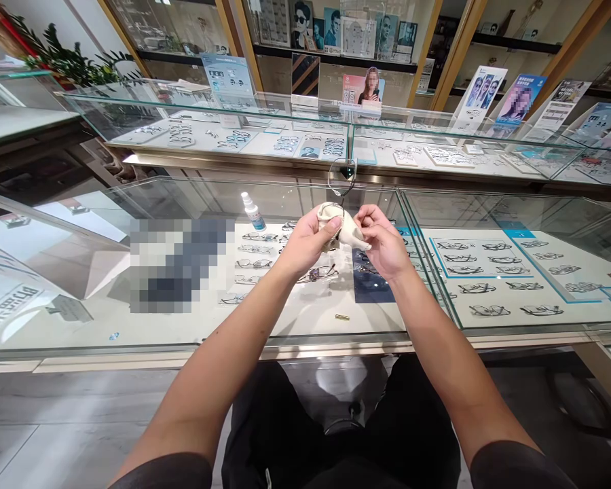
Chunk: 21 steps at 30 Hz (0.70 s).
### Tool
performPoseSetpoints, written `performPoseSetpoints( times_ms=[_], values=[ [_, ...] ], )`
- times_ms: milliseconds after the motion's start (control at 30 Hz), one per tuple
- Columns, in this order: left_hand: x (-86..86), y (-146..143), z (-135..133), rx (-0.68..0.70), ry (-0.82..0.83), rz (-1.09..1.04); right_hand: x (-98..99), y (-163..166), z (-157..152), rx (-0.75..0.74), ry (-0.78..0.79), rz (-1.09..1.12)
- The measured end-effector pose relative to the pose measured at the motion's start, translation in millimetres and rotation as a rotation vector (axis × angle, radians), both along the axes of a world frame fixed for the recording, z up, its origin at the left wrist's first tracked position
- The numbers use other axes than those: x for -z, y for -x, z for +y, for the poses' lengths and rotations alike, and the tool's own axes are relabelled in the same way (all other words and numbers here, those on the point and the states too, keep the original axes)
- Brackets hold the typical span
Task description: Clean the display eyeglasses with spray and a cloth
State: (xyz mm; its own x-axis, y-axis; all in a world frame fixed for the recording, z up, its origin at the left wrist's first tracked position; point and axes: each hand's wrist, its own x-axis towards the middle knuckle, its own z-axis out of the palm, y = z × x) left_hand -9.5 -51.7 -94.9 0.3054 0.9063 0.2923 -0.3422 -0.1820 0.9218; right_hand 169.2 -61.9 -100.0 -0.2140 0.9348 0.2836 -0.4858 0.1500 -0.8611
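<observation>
Above the glass counter, my left hand [309, 238] is closed on a cream cleaning cloth [354, 232], thumb on top and fingers behind it. A pair of eyeglasses [355, 185] is partly wrapped in the cloth; one thin-rimmed lens sticks up above it, and the rest is hidden. My right hand [387, 244] is closed at the cloth's right side, its fingers curled against the fabric. Whether it also grips the glasses frame, I cannot tell. A small white spray bottle [253, 212] with a blue label stands left of my hands.
Under the glass counter top [295, 333] lie rows of eyeglasses [254, 263], with more in the right case [489, 310]. A second display case [224, 141] runs behind, holding glasses and upright cards [229, 78]. At the left, a blurred patch [180, 265] covers something on the counter.
</observation>
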Motion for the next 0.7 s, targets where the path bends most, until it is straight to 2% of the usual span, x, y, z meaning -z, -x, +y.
performPoseSetpoints(
  times_ms=[133,367,700],
  values=[
    [-0.5,-1.2,0.0,-0.024,-0.008,0.017,-0.2,1.0,0.7,0.033,0.005,-0.022],
    [0.8,2.4,5.9,-0.209,0.004,-0.051,0.7,1.0,2.0,0.035,-0.031,-0.033],
    [-2.0,0.4,0.6,-0.236,-0.075,0.000,-2.3,3.4,-0.6,-0.001,-0.030,-0.074]
  ],
)
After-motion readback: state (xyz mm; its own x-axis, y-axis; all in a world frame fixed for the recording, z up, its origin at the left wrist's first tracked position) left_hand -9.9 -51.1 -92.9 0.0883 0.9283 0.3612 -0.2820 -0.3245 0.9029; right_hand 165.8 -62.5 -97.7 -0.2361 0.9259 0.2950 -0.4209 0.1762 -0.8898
